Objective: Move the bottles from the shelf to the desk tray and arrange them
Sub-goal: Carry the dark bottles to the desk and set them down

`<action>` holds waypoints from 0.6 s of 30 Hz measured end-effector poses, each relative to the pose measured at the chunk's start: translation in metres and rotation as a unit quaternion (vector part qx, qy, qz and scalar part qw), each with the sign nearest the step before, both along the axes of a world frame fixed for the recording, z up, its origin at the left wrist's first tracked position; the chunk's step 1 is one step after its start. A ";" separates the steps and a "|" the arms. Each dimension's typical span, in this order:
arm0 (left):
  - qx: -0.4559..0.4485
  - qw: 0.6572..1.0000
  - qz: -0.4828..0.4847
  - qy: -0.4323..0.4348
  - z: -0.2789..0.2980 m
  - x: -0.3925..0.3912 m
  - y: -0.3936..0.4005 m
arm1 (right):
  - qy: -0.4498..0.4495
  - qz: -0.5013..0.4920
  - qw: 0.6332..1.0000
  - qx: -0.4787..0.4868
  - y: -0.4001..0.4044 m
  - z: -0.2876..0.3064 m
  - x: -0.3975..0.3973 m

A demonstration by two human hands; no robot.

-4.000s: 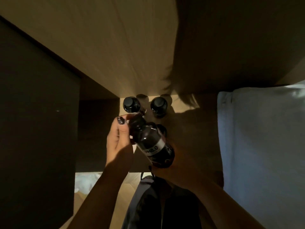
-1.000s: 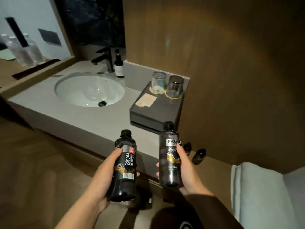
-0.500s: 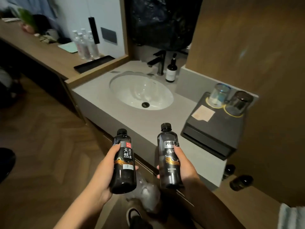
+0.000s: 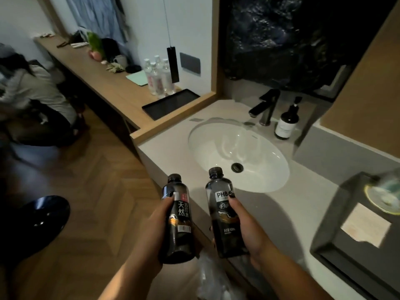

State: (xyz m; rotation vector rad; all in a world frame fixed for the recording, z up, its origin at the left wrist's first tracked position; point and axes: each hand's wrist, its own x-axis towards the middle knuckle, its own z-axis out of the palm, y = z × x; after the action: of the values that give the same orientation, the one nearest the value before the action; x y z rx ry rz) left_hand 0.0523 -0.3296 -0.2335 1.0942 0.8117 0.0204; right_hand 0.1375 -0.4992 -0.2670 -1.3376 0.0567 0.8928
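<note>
Two glossy dark plastic bottles are held upright: left bottle [image 4: 178, 219] gripped by left hand [image 4: 151, 232], right bottle [image 4: 224, 213] by right hand [image 4: 249, 230]. Flat black tray [image 4: 171, 103] lies far left on wooden worktop [image 4: 104, 83].

The black plastic bottle [image 4: 178, 219] is showing white characters "天然" just right of the left hand's [image 4: 154, 231] fingertips, while the smoky translucent bottle [image 4: 224, 215] is showing "PH8" just left of the right hand's [image 4: 245, 229] thumbnail.
</note>
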 end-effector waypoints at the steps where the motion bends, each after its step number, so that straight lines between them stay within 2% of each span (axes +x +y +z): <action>1: 0.007 1.000 0.003 0.006 0.001 0.005 0.005 | -0.008 0.005 1.000 -0.002 0.008 0.004 0.007; 9: -0.025 0.999 0.029 -0.013 0.009 0.045 0.058 | -0.023 0.028 0.999 0.017 0.067 0.022 0.048; 18: -0.064 0.997 -0.033 -0.040 0.010 0.093 0.158 | -0.028 -0.011 0.999 -0.020 0.164 0.027 0.082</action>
State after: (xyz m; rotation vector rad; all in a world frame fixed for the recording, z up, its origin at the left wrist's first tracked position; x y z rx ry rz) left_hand 0.1457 -0.1714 -0.2239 0.9921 0.6953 -0.0436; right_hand 0.2195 -0.3348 -0.2400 -1.3958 0.0470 0.8386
